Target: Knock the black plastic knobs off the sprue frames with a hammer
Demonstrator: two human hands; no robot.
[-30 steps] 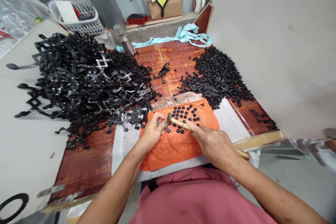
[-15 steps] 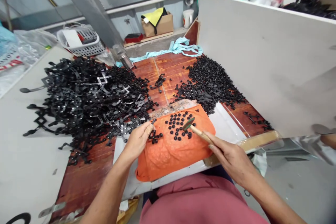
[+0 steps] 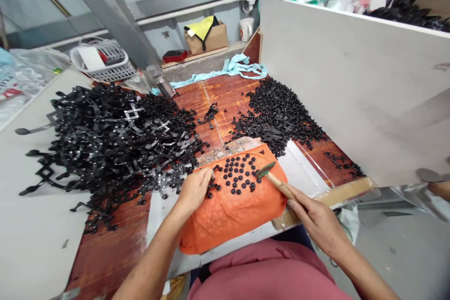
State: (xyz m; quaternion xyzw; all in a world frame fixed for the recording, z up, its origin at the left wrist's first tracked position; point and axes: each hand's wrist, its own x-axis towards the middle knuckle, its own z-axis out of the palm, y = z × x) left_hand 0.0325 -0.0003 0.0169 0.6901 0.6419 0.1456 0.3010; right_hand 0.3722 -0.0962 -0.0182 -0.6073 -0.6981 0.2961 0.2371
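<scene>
My left hand [image 3: 197, 187] is closed on a black hinged linkage [image 3: 213, 188] with round ends, at the left side of an orange cloth [image 3: 232, 220]. The fingers hide part of it. In my right hand [image 3: 318, 218] is the wooden handle of a small hammer with a green head [image 3: 266, 170]. That head is over the right edge of a group of small round black caps [image 3: 240, 177] lying on the cloth. Whether it touches any of them I cannot tell. The cloth covers a block whose rough, stone-like top [image 3: 230, 149] shows at the far edge.
A large heap of black linkages [image 3: 116, 140] lies left; a pile of small black parts [image 3: 281, 108] lies right. A grey board [image 3: 344, 84] stands at the right. A clear bottle [image 3: 160, 80], pale blue cloth strip [image 3: 225, 69] and basket [image 3: 101, 58] lie toward the wall.
The hammer head has moved right across the caps toward their right edge. My left hand has shifted right with the linkage, nearer the caps. The whole view has shifted slightly.
</scene>
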